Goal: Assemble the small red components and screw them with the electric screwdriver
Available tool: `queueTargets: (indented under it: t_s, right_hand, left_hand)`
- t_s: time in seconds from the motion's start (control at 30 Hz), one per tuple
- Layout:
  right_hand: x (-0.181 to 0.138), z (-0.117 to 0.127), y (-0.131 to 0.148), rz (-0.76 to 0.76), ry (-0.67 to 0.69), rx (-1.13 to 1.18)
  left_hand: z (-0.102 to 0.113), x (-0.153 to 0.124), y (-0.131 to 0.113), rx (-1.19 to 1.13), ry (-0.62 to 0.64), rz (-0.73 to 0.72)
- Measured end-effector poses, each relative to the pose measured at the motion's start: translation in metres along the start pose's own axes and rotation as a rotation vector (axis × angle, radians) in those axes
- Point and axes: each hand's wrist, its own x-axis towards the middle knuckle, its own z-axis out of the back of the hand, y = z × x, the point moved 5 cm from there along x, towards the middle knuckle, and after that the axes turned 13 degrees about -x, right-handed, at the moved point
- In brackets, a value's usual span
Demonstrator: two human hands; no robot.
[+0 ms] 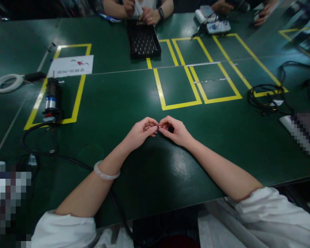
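My left hand and my right hand meet just above the dark green table, near its middle. Between the fingertips of both hands sits a tiny red part; both hands pinch it, and most of it is hidden by the fingers. A pale bangle circles my left wrist. White sleeves cover both upper arms at the bottom edge.
A black cylindrical tool with a cable lies at the left inside a yellow tape box. A black tray stands at the far side before another person's hands. Coiled black cables lie right. A white ring lies far left.
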Motion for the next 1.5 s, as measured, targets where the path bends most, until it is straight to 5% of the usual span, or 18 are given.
queueTargets:
  t_s: [0.67,1.5]
  right_hand:
    - [0.0004,-0.0020,-0.0040,-0.009,-0.012,-0.095]
    - [0.0005,-0.0013,-0.0003,0.019,0.009,-0.099]
  left_hand:
    - [0.0021,0.0001,-0.0011,0.029,-0.024,-0.116]
    - [-0.0002,-0.0004,-0.0016,-0.005,-0.003,-0.044]
